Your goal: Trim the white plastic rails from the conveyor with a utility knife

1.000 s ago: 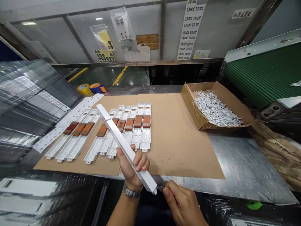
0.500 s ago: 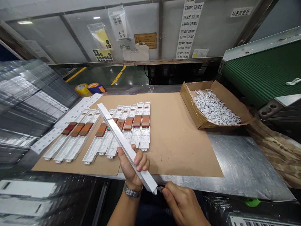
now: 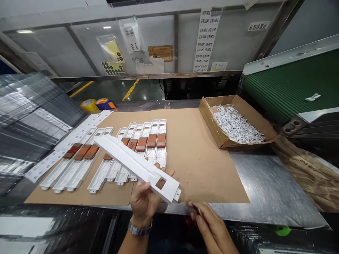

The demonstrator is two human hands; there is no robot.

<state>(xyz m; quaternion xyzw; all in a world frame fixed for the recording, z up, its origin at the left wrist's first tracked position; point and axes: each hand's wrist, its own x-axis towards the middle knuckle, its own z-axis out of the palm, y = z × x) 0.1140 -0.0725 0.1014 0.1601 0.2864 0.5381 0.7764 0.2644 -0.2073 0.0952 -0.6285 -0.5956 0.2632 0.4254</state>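
Observation:
My left hand (image 3: 145, 203) supports a long white plastic panel (image 3: 129, 158) from below, thumb on its near edge and fingertips showing past the far edge. The panel slants from upper left to lower right, its smooth face upward, with a square cut-out near the right end. Just off that end, my right hand (image 3: 209, 225) is closed around a small dark thin tool (image 3: 196, 209); its exact kind is hard to make out. Behind the panel, several white plastic trays (image 3: 161, 155) lie in rows, with orange-brown blocks (image 3: 151, 140) across them.
Brown cardboard (image 3: 201, 169) covers much of the metal table (image 3: 259, 176). A cardboard box (image 3: 209, 121) of small white pieces stands at the back right, beside a green conveyor belt (image 3: 286, 84). Tape rolls (image 3: 88, 104) and label sheets (image 3: 53, 160) sit at left.
The panel has turned from its narrow edge side to show its broad face with the cut-out. My right hand and the tool have moved slightly away from the panel's end.

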